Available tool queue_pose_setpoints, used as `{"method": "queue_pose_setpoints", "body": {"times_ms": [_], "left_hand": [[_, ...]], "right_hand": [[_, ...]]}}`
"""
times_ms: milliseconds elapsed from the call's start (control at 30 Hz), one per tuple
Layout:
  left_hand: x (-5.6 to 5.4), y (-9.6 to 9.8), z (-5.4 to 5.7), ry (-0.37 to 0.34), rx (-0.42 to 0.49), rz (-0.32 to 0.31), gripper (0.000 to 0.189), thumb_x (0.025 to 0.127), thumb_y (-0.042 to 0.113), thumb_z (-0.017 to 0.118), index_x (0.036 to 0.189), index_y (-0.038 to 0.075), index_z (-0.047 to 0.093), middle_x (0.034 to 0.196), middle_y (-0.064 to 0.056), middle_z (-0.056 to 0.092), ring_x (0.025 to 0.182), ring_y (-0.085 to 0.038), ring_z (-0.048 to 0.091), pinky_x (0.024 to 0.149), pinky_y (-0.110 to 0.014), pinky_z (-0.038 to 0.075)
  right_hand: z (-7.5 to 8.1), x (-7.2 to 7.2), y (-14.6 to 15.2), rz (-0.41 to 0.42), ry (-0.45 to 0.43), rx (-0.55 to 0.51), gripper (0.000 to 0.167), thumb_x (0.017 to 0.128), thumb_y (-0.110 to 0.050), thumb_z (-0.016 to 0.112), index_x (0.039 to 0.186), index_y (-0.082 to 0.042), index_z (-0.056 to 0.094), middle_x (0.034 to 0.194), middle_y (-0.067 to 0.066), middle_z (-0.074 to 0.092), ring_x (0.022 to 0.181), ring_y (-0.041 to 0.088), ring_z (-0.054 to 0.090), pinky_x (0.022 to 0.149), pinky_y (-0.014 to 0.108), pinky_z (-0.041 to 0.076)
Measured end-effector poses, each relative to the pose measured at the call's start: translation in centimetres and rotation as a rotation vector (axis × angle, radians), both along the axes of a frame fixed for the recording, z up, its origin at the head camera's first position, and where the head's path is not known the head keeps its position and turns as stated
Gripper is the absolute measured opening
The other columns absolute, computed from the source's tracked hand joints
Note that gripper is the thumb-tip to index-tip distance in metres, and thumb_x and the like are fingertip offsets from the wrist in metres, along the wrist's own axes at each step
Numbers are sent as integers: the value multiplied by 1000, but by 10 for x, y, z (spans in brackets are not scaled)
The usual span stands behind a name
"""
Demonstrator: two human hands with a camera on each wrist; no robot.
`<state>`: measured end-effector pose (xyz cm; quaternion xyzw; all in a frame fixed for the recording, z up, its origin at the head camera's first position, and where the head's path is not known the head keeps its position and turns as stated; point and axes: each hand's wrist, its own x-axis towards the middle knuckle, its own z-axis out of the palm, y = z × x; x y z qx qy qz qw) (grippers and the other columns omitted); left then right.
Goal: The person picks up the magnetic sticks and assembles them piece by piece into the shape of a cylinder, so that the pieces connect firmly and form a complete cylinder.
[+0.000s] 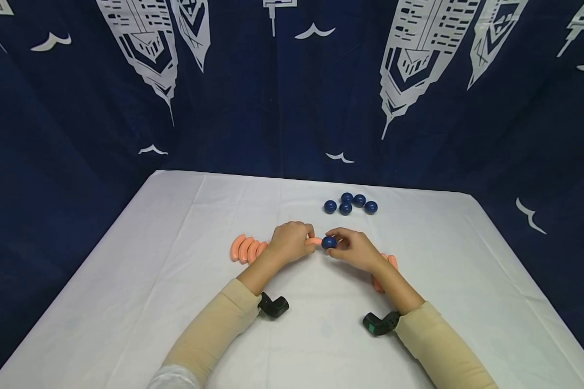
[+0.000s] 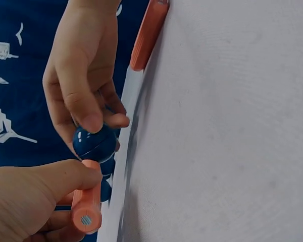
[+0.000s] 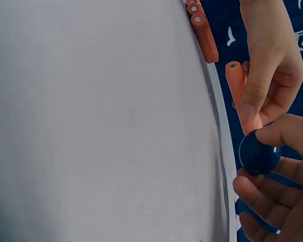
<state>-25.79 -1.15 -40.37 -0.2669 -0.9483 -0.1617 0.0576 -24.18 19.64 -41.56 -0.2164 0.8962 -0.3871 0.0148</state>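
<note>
My left hand (image 1: 292, 241) pinches an orange rod (image 2: 87, 204) between thumb and fingers; a small metallic disc shows in its near end in the left wrist view. My right hand (image 1: 354, 248) holds a glossy dark blue ball (image 1: 329, 242) between thumb and fingertips. Rod and ball meet end to end, the ball touching the rod's tip in both wrist views (image 3: 260, 152). Both hands are close together above the middle of the white table. The fingers behind the ball are partly hidden.
Several blue balls (image 1: 345, 208) lie in a group towards the table's back. Several curved orange pieces (image 1: 244, 250) lie in a row beside my left hand. More orange pieces (image 1: 378, 283) lie partly hidden under my right forearm. A patterned navy curtain (image 1: 272, 108) hangs behind the white table (image 1: 141, 259).
</note>
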Motion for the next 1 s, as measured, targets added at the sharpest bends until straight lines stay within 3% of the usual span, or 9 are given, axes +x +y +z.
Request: {"method": "queue_pose_setpoints", "body": {"times_ms": [300, 733, 1000], "left_hand": [[-6, 1, -2, -120, 33, -102, 16, 82, 18, 77, 95, 12, 71, 78, 1, 63, 72, -15, 52, 67, -29, 45], [-10, 4, -6, -136, 60, -145, 19, 85, 10, 73, 104, 8, 72, 96, -4, 68, 91, -19, 61, 83, -31, 47], [-12, 4, -10, -146, 83, -156, 18, 86, 8, 72, 105, 8, 72, 97, -3, 68, 93, -19, 61, 85, -30, 47]], "right_hand": [[-3, 8, 1, -41, -26, 49, 34, 81, -20, 77, 110, -4, 67, 88, 3, 66, 70, 14, 56, 63, 30, 46], [-9, 14, -1, -106, -51, 45, 32, 79, -25, 80, 98, -6, 64, 79, 0, 58, 68, 15, 51, 61, 28, 42], [-14, 15, -2, -126, -62, 2, 30, 80, -26, 80, 96, -6, 64, 76, 0, 56, 67, 15, 50, 60, 27, 42]]}}
